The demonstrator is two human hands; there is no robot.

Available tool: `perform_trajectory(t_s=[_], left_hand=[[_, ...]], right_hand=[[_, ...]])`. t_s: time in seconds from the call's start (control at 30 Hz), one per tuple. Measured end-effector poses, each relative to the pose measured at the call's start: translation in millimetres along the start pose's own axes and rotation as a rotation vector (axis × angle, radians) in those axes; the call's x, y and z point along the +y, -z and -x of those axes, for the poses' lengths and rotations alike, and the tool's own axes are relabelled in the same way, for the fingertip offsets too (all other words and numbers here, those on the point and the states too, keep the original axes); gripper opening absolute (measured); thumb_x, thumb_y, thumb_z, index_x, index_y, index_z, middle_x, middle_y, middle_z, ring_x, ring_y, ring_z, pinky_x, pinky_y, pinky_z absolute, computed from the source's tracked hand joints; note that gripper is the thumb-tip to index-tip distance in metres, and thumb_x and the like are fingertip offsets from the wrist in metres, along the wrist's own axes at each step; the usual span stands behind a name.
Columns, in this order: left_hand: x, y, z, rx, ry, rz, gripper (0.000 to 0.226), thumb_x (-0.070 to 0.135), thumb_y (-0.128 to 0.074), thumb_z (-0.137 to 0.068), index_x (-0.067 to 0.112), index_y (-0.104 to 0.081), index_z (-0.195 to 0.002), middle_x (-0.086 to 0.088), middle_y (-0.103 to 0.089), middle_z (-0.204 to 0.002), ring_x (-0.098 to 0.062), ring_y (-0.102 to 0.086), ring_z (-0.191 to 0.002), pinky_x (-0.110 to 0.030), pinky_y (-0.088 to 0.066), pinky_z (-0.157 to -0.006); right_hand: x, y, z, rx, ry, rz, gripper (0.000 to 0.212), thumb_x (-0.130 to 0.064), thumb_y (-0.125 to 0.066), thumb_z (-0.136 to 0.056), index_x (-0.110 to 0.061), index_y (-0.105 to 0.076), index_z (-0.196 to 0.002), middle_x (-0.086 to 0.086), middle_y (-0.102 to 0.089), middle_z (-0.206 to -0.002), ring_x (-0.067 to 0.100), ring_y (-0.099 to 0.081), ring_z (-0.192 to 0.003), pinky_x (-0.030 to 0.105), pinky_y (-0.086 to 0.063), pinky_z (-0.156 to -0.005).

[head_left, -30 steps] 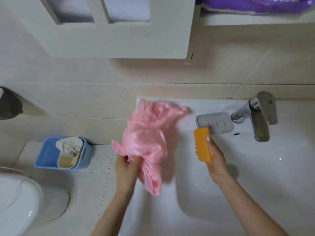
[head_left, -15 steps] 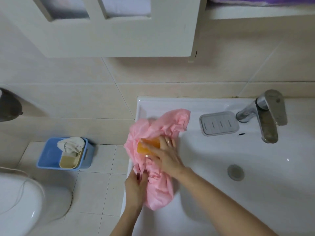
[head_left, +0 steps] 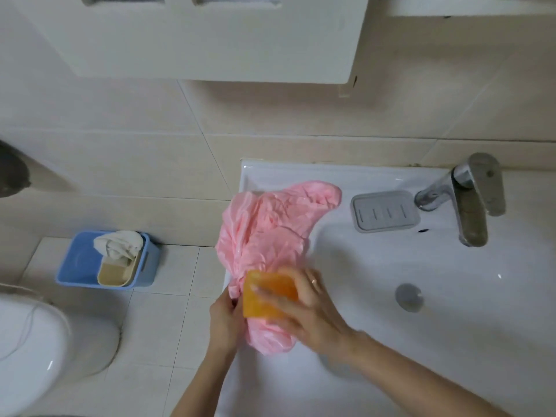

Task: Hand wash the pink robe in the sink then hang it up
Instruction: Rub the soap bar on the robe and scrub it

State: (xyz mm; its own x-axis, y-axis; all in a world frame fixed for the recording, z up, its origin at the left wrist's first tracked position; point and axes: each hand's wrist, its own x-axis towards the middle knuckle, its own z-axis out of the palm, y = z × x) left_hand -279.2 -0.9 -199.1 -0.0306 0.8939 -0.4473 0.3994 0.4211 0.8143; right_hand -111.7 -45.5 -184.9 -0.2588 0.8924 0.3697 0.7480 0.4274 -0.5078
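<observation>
"Pink fabric, centre of figure: what was it, and where did it lie?" asked the student.

"That was the pink robe (head_left: 270,224), bunched and wrinkled," the tutor replied. "It was draped over the left rim of the white sink (head_left: 376,266). Its upper end rested on the sink's rear ledge, near the grey soap dish (head_left: 385,212). Its lower end was gathered between the two hands."

"How were the hands disposed?"

"The left hand (head_left: 224,323) gripped the lower bunch of the robe at the sink's left edge, fingers curled into the cloth. The right hand (head_left: 310,320) held an orange soap bar (head_left: 264,293), fingers wrapped over its top, and pressed it against the robe just beside the left hand. A ring showed on one finger. Both hands were slightly blurred."

"And the remaining labelled parts?"

"The chrome faucet (head_left: 469,206) stood at the right rear of the sink, its spout reaching over the basin, with the soap dish just beside its base. The drain plug (head_left: 408,297) sat in the basin, well apart from the robe. On the tiled floor to the left, a blue basket (head_left: 78,260) stood against the wall; it held a white cloth (head_left: 118,243) and a beige container (head_left: 114,273). Part of a white toilet (head_left: 36,341) occupied the lower left corner. A pale cabinet (head_left: 210,40) hung on the beige tiled wall above."
</observation>
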Motion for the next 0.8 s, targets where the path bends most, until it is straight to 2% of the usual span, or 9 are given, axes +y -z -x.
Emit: perform_trajectory(t_s=[0.07,0.2,0.33,0.4,0.47,0.6,0.67,0.73,0.8], left_hand=[[-3.0,2.2,2.0,-0.058,0.026,0.061,0.038,0.036,-0.061,-0.078,-0.001,-0.057,-0.077,0.002,-0.059,-0.064,-0.012,-0.051,-0.064,-0.032,-0.045,-0.061],[-2.4,2.1,6.4,0.004,-0.033,-0.09,0.031,0.039,-0.053,-0.084,0.012,-0.053,-0.067,0.001,-0.059,-0.061,-0.014,-0.051,-0.06,-0.026,-0.041,-0.056],[-1.4,-0.8,2.6,0.023,-0.059,-0.104,0.031,0.04,-0.05,-0.084,0.014,-0.053,-0.067,0.001,-0.059,-0.064,-0.015,-0.051,-0.063,-0.028,-0.041,-0.058],[-0.5,-2.9,1.7,0.035,-0.069,-0.097,0.022,0.026,-0.055,-0.092,0.01,-0.056,-0.077,0.0,-0.059,-0.07,-0.022,-0.056,-0.073,-0.032,-0.041,-0.063],[-1.6,-4.4,1.5,0.054,-0.061,-0.078,0.014,0.015,-0.054,-0.094,0.005,-0.058,-0.085,-0.008,-0.062,-0.078,-0.026,-0.058,-0.082,-0.033,-0.041,-0.07],[-1.7,-4.2,3.4,0.041,-0.042,-0.021,0.032,0.037,-0.053,-0.081,0.005,-0.058,-0.087,-0.013,-0.064,-0.084,-0.027,-0.059,-0.083,-0.037,-0.044,-0.073],[-1.6,-3.6,2.0,0.025,-0.02,-0.012,0.028,0.037,-0.055,-0.08,0.01,-0.057,-0.083,-0.012,-0.063,-0.082,-0.026,-0.058,-0.082,-0.036,-0.043,-0.072],[-2.0,-2.9,1.5,0.017,-0.015,-0.006,0.029,0.041,-0.052,-0.074,0.013,-0.056,-0.08,-0.012,-0.063,-0.082,-0.024,-0.057,-0.081,-0.038,-0.044,-0.073],[-3.5,-3.3,0.9,0.016,-0.008,-0.001,0.035,0.041,-0.051,-0.072,0.009,-0.058,-0.083,-0.011,-0.064,-0.081,-0.023,-0.057,-0.079,-0.038,-0.045,-0.074]], right_hand=[[-15.7,-25.8,32.0,-0.063,0.063,0.039,0.045,-0.045,-0.047,-0.097,-0.043,-0.038,-0.14,0.007,-0.047,-0.123,0.028,-0.049,-0.103,0.036,-0.037,-0.092],[37.1,-51.7,-17.2,-0.005,-0.161,0.139,0.044,-0.045,-0.039,-0.096,-0.046,-0.037,-0.14,0.007,-0.043,-0.119,0.029,-0.042,-0.11,0.044,-0.032,-0.096],[74.5,-51.6,-60.8,-0.088,-0.046,0.268,0.05,-0.048,-0.045,-0.091,-0.045,-0.036,-0.14,0.009,-0.04,-0.117,0.028,-0.038,-0.108,0.043,-0.026,-0.093],[82.2,-45.0,-66.3,-0.09,-0.055,0.278,0.049,-0.049,-0.046,-0.091,-0.043,-0.039,-0.14,0.009,-0.044,-0.116,0.027,-0.04,-0.105,0.04,-0.027,-0.091],[83.8,-30.0,-60.1,-0.057,-0.103,0.258,0.05,-0.05,-0.047,-0.091,-0.042,-0.04,-0.14,0.009,-0.049,-0.119,0.027,-0.044,-0.105,0.039,-0.028,-0.089],[96.5,26.4,-1.4,0.113,-0.231,0.225,0.048,-0.048,-0.048,-0.092,-0.041,-0.04,-0.138,0.006,-0.049,-0.124,0.027,-0.045,-0.105,0.04,-0.032,-0.089],[123.8,64.3,22.3,0.18,-0.346,0.281,0.048,-0.047,-0.049,-0.089,-0.04,-0.042,-0.136,0.005,-0.048,-0.121,0.03,-0.044,-0.107,0.039,-0.029,-0.094],[155.6,93.1,26.9,0.163,-0.421,0.345,0.05,-0.039,-0.058,-0.086,-0.041,-0.044,-0.134,0.006,-0.048,-0.119,0.032,-0.043,-0.109,0.038,-0.025,-0.098],[181.0,104.2,20.4,0.074,-0.405,0.377,0.063,-0.015,-0.072,-0.077,-0.036,-0.051,-0.133,0.011,-0.052,-0.117,0.03,-0.037,-0.111,0.04,-0.02,-0.106]])
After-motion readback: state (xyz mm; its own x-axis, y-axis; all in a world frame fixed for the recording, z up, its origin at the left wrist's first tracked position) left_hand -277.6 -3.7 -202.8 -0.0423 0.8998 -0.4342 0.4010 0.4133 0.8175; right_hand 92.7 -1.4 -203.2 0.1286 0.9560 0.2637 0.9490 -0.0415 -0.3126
